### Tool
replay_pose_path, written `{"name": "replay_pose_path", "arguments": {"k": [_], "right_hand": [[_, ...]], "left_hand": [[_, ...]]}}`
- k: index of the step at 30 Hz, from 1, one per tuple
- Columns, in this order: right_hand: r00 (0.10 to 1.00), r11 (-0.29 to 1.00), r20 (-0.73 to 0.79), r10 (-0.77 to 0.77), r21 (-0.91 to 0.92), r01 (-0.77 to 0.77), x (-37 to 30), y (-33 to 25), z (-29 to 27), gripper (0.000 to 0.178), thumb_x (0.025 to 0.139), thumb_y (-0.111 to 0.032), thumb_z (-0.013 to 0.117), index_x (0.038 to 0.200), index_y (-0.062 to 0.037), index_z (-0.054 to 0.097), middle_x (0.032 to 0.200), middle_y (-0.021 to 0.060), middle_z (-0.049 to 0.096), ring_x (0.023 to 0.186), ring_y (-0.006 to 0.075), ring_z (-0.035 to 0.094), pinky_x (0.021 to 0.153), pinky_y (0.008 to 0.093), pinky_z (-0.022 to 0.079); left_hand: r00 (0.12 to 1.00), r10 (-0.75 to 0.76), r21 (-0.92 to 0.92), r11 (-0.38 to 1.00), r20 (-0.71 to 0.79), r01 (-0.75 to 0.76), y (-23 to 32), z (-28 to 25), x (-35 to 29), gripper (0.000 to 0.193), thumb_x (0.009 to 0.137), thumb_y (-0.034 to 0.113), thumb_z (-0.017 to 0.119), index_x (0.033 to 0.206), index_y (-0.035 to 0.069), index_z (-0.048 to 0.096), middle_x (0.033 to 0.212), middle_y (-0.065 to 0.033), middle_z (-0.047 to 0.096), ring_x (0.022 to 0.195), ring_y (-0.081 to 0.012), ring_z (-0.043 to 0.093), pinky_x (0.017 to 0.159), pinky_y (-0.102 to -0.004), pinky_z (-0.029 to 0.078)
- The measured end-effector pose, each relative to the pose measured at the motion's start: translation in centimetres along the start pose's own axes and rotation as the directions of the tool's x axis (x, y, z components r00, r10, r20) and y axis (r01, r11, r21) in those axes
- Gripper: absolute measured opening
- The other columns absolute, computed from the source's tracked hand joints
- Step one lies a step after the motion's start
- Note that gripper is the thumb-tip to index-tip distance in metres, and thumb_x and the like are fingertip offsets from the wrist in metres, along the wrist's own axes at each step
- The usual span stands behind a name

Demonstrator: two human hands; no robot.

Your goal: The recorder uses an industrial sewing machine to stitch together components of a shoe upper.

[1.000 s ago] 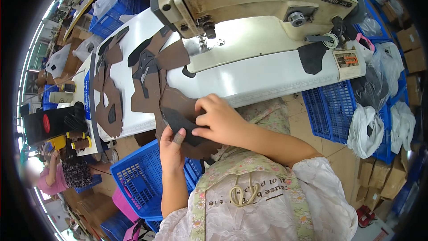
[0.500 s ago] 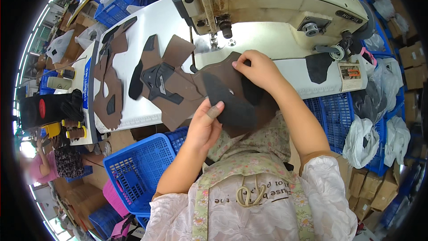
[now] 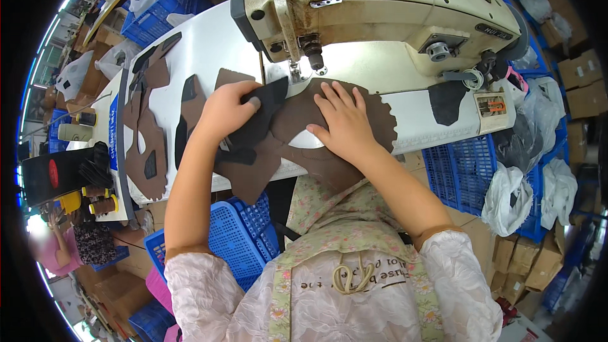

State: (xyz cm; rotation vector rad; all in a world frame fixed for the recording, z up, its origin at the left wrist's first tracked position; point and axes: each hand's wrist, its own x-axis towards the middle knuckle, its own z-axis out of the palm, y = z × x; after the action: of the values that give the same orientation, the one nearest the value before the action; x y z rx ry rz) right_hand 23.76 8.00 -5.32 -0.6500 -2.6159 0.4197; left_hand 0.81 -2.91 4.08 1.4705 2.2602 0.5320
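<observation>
A dark brown cut piece [image 3: 373, 111] with a scalloped right edge lies below the sewing machine's needle area, draped over the table's front edge. My right hand [image 3: 345, 120] rests on it, fingers spread. To its left, my left hand [image 3: 231, 111] pinches a black cut piece [image 3: 266, 114], thumb on top and fingertips hidden. The black piece overlaps the brown one; whether they are joined, I cannot tell. Just behind them stands the cream sewing machine [image 3: 380, 12], its presser foot [image 3: 297, 73] close to the black piece's tip. More brown and black pieces [image 3: 244, 171] lie beneath my left hand.
Further brown and black pieces [image 3: 147, 145] lie on the left of the white table [image 3: 209, 38]. A loose black piece [image 3: 446, 102] sits at the right. Blue crates [image 3: 221, 231] stand below the table, with plastic bags [image 3: 506, 199] at right. Another person [image 3: 60, 247] is far left.
The brown piece has moved from near my lap up onto the table and now lies flat. My right hand has opened onto it; my left hand has moved up and left to the black piece.
</observation>
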Motion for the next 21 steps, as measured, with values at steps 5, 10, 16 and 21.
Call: {"name": "replay_pose_path", "arguments": {"k": [5, 10, 16, 21], "right_hand": [[0.995, 0.994, 0.047, -0.092, 0.058, 0.089, 0.1, 1.1, -0.9, 0.059, 0.083, -0.042, 0.069, 0.128, -0.0044, 0.059, 0.145, 0.0155, 0.048, 0.139, 0.0319, 0.038, 0.114, 0.0546, 0.023], [0.992, 0.992, 0.046, -0.12, 0.049, 0.118, 0.2, 1.4, -1.2, 0.058, 0.084, -0.043, 0.067, 0.128, -0.0052, 0.059, 0.144, 0.0152, 0.048, 0.138, 0.0319, 0.038, 0.114, 0.0541, 0.023], [0.99, 0.991, 0.059, -0.129, 0.05, 0.126, 0.3, 1.5, -1.6, 0.057, 0.085, -0.043, 0.067, 0.127, -0.0053, 0.06, 0.144, 0.0153, 0.049, 0.138, 0.0323, 0.039, 0.114, 0.054, 0.024], [0.986, 0.988, 0.084, -0.146, 0.072, 0.14, 0.6, 1.8, -1.9, 0.057, 0.085, -0.043, 0.066, 0.127, -0.0058, 0.06, 0.143, 0.0153, 0.049, 0.138, 0.0323, 0.039, 0.114, 0.0536, 0.024]], "left_hand": [[0.983, 0.182, 0.288, 0.94, 0.025, -0.182, -0.1, 3.1, 1.7, 0.04, 0.078, 0.007, 0.061, 0.118, 0.007, 0.064, 0.107, -0.0135, 0.064, 0.115, -0.0309, 0.056, 0.094, -0.0395, 0.046], [0.917, 0.369, 0.397, 0.872, -0.149, -0.287, -0.8, 5.4, 0.5, 0.038, 0.082, 0.007, 0.063, 0.12, 0.007, 0.063, 0.125, -0.0117, 0.058, 0.119, -0.031, 0.054, 0.098, -0.0448, 0.043], [0.901, 0.429, 0.285, 0.873, -0.064, -0.395, -0.8, 5.3, 0.5, 0.041, 0.086, 0.022, 0.068, 0.123, 0.005, 0.063, 0.128, -0.0107, 0.057, 0.119, -0.033, 0.052, 0.101, -0.0438, 0.042], [0.898, 0.439, 0.302, 0.861, -0.034, -0.41, -1.2, 5.2, 0.9, 0.039, 0.09, 0.021, 0.064, 0.127, 0.01, 0.063, 0.131, -0.0109, 0.055, 0.121, -0.0327, 0.05, 0.103, -0.0439, 0.041]]}}
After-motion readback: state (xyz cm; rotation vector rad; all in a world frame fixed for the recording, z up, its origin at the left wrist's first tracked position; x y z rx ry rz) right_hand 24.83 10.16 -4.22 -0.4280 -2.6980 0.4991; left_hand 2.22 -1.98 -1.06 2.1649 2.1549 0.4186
